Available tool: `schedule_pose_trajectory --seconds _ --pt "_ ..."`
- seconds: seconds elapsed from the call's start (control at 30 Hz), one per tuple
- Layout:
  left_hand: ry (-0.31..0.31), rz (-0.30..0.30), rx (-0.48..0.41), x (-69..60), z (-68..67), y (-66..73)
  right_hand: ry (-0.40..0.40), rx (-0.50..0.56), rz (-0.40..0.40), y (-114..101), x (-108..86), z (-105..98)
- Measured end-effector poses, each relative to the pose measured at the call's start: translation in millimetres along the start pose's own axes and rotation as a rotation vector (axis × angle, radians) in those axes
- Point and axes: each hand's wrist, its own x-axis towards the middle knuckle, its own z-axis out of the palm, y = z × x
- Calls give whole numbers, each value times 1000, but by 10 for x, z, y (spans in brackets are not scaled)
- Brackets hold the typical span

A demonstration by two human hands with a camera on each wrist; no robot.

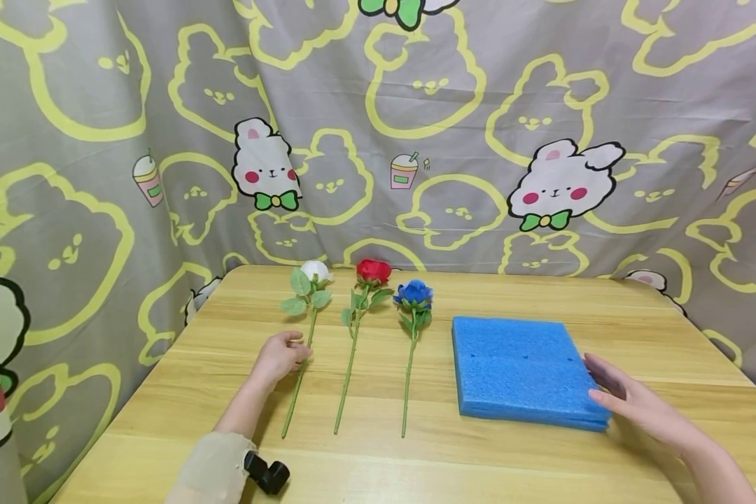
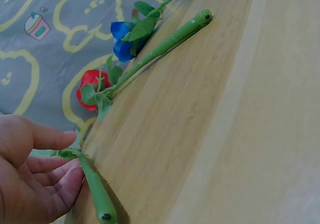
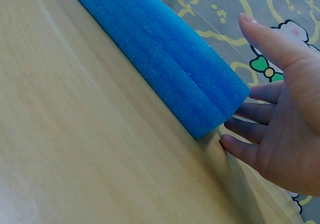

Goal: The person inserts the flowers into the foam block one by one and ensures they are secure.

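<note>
With 12 o'clock at the printed curtain (image 1: 428,105), your three artificial roses all lie flat on the wooden table (image 1: 365,469), blooms toward 12 and stem ends toward 6. From left to right they are the white rose (image 1: 316,271), the red rose (image 1: 373,271) and the blue rose (image 1: 414,295), side by side and apart from each other. The blue foam block (image 1: 510,378) lies at about 4 o'clock from the blue bloom, with small dark holes (image 1: 526,357) across its top. No stem stands in the foam, and none of the roses appears raised off the wood. My judgement is that you are at the very start: you have reached the white rose, and the handling of all three is left.

Your left hand (image 1: 282,357) is at the white rose's stem, coming in from its 9 o'clock side. The fingers are bent, and the wrist view shows the stem passing between the digits with little room to spare. Whether you have pinched it or only surround it, I cannot tell.

Your right hand (image 1: 636,406) is well open and grips nothing. Its fingers are spread, with tips at the foam block's 3 o'clock side, seemingly touching it, and the wrist view shows the thumb lifted away from the fingers.
</note>
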Motion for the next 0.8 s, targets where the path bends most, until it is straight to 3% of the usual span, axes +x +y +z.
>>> schedule_pose_trajectory --seconds 0.23,0.47,0.8 --pt "39 -15 49 7 59 -1 7 -1 -6 31 -13 8" --pt "30 -35 78 23 96 4 12 2 5 26 -15 14" --pt "-21 -86 11 28 84 67 15 2 2 21 -15 1"
